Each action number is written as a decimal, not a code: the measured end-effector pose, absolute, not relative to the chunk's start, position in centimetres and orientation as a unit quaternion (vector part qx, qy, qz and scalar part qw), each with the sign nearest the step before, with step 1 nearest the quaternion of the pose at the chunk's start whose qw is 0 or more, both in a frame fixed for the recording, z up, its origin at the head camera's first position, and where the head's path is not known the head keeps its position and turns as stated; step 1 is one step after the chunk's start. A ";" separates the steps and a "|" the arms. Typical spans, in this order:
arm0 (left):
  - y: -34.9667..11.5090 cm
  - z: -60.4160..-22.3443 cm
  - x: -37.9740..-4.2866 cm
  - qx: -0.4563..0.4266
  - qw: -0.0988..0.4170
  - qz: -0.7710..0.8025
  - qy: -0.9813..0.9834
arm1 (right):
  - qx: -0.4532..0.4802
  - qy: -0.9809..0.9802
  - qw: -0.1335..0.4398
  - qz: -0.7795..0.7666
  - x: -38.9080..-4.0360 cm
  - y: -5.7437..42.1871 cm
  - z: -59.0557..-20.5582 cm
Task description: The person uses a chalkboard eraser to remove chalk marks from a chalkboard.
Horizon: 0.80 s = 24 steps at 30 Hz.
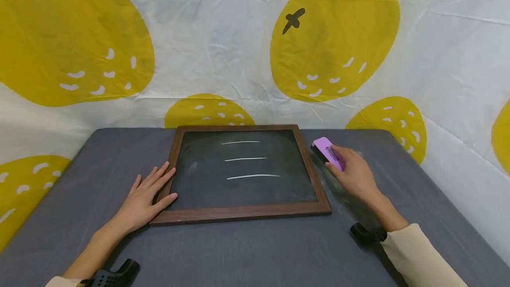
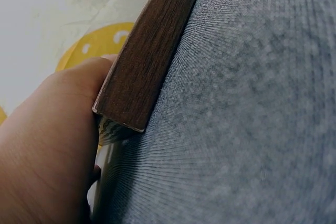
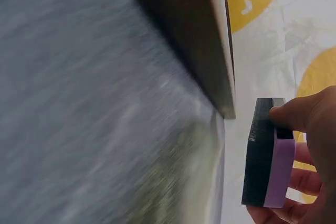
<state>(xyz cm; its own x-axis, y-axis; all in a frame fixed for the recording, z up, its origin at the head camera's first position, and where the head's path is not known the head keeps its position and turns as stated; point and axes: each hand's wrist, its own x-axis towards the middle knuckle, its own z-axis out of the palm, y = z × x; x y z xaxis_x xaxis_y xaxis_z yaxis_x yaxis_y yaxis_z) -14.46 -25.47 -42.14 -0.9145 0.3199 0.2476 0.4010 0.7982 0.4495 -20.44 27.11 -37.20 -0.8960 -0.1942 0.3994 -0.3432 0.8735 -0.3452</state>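
Left fingers (image 1: 164, 179) spread, right fingers (image 1: 343, 151) curled

Grey tabletop (image 1: 239, 251) before white cloth (image 1: 211, 34) printed with yellow fruit.
Beyond the left fingers (image 1: 159, 174) and right fingers (image 1: 340, 150), creased cloth rises like a wall — one large fruit with a dark stem mark (image 1: 293, 21) above the right fingers, another beyond the left. Cloth also hangs right of the right fingers; softly lit tabletop spreads below both.

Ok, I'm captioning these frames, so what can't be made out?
Head: label on the purple eraser, its print too small to read.
Left wrist: writing surface of the chalkboard, hidden behind its wooden frame.
Right wrist: detail of the greenish patch on the tablecloth, blurred.
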 end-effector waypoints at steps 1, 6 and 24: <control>-25.5 -42.1 -14.5 -0.191 0.080 -0.254 -0.945 | 0.144 -0.952 0.174 0.207 -20.7 26.8 -37.0; -25.5 -42.1 -14.4 -0.194 0.084 -0.256 -0.943 | 0.148 -0.957 0.138 0.209 -22.1 25.3 -36.2; -25.4 -41.8 -14.4 -0.189 0.079 -0.261 -0.943 | 0.209 -0.960 0.048 0.179 -26.7 19.2 -34.2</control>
